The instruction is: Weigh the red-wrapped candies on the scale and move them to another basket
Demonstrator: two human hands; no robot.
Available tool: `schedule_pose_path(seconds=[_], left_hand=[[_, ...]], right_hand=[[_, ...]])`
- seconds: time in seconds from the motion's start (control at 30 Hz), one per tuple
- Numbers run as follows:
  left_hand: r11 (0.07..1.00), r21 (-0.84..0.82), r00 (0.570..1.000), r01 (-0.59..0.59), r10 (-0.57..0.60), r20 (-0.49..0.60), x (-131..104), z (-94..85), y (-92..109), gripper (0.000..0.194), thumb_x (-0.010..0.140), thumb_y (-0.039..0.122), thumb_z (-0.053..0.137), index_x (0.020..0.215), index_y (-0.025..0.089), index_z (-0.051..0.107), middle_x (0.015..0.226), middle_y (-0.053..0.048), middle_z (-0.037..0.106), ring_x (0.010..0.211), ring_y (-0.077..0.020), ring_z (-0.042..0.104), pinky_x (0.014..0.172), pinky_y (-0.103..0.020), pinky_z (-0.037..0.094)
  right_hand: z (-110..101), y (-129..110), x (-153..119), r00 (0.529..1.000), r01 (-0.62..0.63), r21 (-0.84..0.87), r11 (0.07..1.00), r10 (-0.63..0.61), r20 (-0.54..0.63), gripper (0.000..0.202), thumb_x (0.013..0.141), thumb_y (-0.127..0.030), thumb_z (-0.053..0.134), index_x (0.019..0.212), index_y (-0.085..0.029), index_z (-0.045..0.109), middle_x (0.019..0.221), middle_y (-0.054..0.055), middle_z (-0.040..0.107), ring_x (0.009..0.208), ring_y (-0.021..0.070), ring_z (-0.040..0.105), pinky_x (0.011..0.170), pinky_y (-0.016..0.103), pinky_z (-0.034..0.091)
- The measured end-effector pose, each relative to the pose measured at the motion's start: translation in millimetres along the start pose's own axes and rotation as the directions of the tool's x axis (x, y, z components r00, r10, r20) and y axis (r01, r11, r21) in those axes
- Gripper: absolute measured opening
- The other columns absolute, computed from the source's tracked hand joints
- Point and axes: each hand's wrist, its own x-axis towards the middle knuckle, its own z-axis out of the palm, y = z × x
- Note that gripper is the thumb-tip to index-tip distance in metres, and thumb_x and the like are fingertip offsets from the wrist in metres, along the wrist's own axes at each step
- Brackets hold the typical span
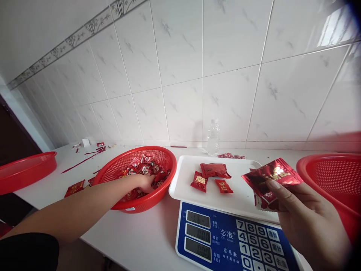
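My left hand (146, 183) reaches into a red plastic basket (142, 205) of small red wrapped snack packets (146, 169). Its fingertips are hidden among them, so I cannot tell whether they grip one. Over the right end of a scale's white tray (183, 182), my right hand (310, 216) pinches shiny red snack packets (286, 171) between thumb and fingers, one overlapping another. Lying on the tray are a larger red packet (216, 170), a red packet with a pale print (199, 182) and a small red packet with gold lettering (224, 186).
The blue scale's keypad and display panel (225, 241) faces me. A clear plastic bottle (213, 138) stands behind the tray by the tiled wall. Another red basket (332, 160) is at right, a red lid-like tray (28, 169) at far left. Red strips (84, 160) and loose packets (75, 188) lie left.
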Motion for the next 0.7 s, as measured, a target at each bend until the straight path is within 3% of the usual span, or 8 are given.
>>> schedule_pose_path(seconds=[0.13,0.3,0.4,0.57,0.7], left_hand=[[0.999,0.010,0.998,-0.053,0.053,0.045,-9,-1.1,12,0.068,0.055,0.036,0.072,0.120,0.018,0.061,0.113,-0.015,0.067,0.093,-0.0361,0.064,0.068,-0.036,0.051],[0.994,-0.028,0.990,-0.105,0.107,0.091,-19,-10.2,9,0.029,0.060,0.027,0.065,0.087,0.019,0.068,0.089,-0.008,0.070,0.081,-0.0300,0.065,0.066,-0.034,0.049],[0.986,-0.103,0.979,-0.134,0.148,0.142,-25,-13.7,2,0.025,0.059,0.023,0.064,0.084,0.020,0.067,0.086,-0.005,0.069,0.076,-0.0255,0.065,0.063,-0.031,0.050],[0.938,-0.290,0.949,-0.191,0.252,0.189,-27,-11.9,-5,0.039,0.066,0.032,0.066,0.104,0.022,0.066,0.100,-0.005,0.069,0.084,-0.0212,0.066,0.070,-0.028,0.053],[0.900,-0.354,0.925,-0.254,0.333,0.185,-23,-7.0,-6,0.036,0.057,0.033,0.076,0.091,0.021,0.071,0.083,-0.004,0.071,0.074,-0.0224,0.066,0.068,-0.032,0.054]], right_hand=[[1,-1,1,1.000,0.003,0.007,1.000,-0.003,-0.014,0.041,0.045,-0.051,0.088,0.067,-0.021,0.070,0.056,0.000,0.060,0.051,0.0107,0.054,0.047,0.018,0.051],[0,-2,0,1.000,-0.018,0.010,1.000,0.018,-0.005,0.043,0.046,-0.051,0.087,0.074,-0.022,0.073,0.065,0.001,0.066,0.055,0.0118,0.057,0.049,0.019,0.051],[0,-3,0,1.000,-0.015,0.016,1.000,0.015,0.016,0.044,0.047,-0.051,0.087,0.078,-0.022,0.074,0.072,0.003,0.069,0.055,0.0111,0.055,0.048,0.020,0.051],[2,-4,-2,1.000,0.002,0.016,1.000,-0.002,0.006,0.041,0.046,-0.050,0.087,0.071,-0.021,0.072,0.063,0.001,0.065,0.052,0.0114,0.055,0.046,0.020,0.051],[3,-4,-2,1.000,0.007,0.006,1.000,-0.007,-0.001,0.039,0.047,-0.048,0.087,0.070,-0.020,0.071,0.062,0.001,0.064,0.052,0.0121,0.055,0.046,0.021,0.051]])
